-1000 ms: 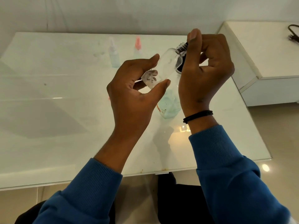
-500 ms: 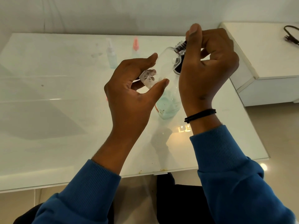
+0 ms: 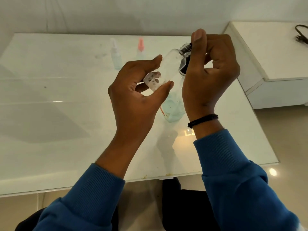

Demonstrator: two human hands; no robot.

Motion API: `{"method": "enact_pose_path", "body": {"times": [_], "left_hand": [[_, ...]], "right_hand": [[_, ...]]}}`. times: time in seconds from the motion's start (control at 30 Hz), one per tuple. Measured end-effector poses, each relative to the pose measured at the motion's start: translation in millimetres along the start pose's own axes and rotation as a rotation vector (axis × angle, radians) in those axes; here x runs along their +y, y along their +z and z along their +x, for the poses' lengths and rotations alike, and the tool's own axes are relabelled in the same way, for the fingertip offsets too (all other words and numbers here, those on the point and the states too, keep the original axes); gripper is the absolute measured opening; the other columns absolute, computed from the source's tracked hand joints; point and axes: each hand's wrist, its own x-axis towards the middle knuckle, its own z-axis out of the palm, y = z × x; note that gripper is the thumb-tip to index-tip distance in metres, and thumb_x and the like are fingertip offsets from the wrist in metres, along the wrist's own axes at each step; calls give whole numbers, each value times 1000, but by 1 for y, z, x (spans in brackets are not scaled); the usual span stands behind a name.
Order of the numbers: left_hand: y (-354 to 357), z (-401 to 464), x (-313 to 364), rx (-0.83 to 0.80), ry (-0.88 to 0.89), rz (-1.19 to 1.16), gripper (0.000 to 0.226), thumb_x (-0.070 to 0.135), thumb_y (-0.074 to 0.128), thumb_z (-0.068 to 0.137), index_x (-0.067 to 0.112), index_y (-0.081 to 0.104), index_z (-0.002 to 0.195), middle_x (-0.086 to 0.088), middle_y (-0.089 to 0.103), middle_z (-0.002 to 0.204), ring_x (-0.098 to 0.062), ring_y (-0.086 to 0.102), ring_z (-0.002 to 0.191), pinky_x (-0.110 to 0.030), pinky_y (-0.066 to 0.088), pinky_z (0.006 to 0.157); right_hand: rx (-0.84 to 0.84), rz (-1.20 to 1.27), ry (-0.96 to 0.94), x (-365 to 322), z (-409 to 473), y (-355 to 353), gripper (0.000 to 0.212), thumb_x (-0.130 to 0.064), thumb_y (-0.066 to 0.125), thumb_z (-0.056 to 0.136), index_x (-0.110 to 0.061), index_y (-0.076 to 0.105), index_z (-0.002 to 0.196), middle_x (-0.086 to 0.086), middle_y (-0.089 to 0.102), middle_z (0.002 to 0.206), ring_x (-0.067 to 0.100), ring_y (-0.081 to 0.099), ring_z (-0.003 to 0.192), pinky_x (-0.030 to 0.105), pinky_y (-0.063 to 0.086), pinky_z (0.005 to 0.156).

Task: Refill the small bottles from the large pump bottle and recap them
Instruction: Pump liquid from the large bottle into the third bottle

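A: What differs from one second earlier?

B: Little. The right hand [image 3: 210, 72] has climbed slightly toward 12 o'clock, its thumb tip now higher above the threaded neck of the clear small bottle [image 3: 168, 67].

A: And the bottle itself?

B: It has risen with both hands, keeping its tilt toward 1 o'clock. The left hand [image 3: 136, 99] followed it upward by a small amount.

A: Anything in the background?

B: The whole scene sits marginally lower and to the right; the camera has shifted, and the table [image 3: 50, 114] edge with it.
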Motion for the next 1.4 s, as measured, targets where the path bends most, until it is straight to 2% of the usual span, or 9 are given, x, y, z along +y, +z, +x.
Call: {"method": "enact_pose_path", "body": {"times": [0.13,0.27,0.4,0.6,0.77,0.97,1.17,1.33,1.4], "left_hand": [[0,-1,-1,-7,-8,-13,47,23,85,81,7,69,123,-4,71,119,-17,70,105,-31,62,84],[1,-1,0,-5,-13,-28,47,23,85,82,7,69,123,-4,71,119,-16,70,106,-30,61,86],[-1,-1,-1,-14,1,-4,47,23,85,81,6,69,122,-4,71,118,-16,71,103,-30,62,83],[1,-1,1,-12,-15,-27,46,23,85,82,9,69,123,-3,71,119,-17,70,106,-31,62,85],[0,-1,-1,-10,-8,-3,47,23,86,81,7,70,122,-5,72,118,-19,71,104,-32,62,83],[1,-1,0,-12,-19,-38,47,22,85,82,6,69,123,-5,71,120,-16,70,107,-31,61,86],[0,-2,0,-20,-20,-19,48,25,85,81,8,69,124,-4,71,120,-18,71,105,-32,62,84],[0,-1,1,-17,-13,-18,48,26,84,82,8,69,124,-3,71,121,-17,69,109,-30,61,86],[0,-1,0,-10,-14,-12,47,26,85,82,8,69,123,-3,71,120,-18,69,108,-28,61,85]], "right_hand": [[-5,-11,1,0,3,-1,28,-10,65,94,-8,68,66,-12,58,71,15,52,60,39,44,55],[1,-33,2,-3,7,-1,30,-14,65,94,-6,67,64,-11,58,66,11,51,60,35,44,57],[-6,6,27,0,-1,-1,27,-8,66,94,-7,68,67,-11,58,70,17,54,61,33,43,54],[3,-22,13,-2,7,0,30,-13,65,94,-4,67,66,-6,59,65,21,54,58,39,45,55],[-5,20,52,-1,-1,-1,27,-4,66,93,-4,67,66,-10,57,69,12,51,61,26,41,56],[-2,-23,33,-3,9,0,32,-14,65,94,-3,67,64,-2,61,63,23,54,57,39,44,55],[-8,10,29,2,0,-1,26,-5,65,94,-3,69,68,-9,59,70,19,55,60,34,43,54],[7,-26,1,0,7,-1,30,-11,65,94,-4,68,65,-7,59,65,21,54,57,39,45,55],[-1,-5,12,-1,4,-1,28,-9,65,94,-5,68,66,-9,59,67,18,54,59,33,44,55]]}}
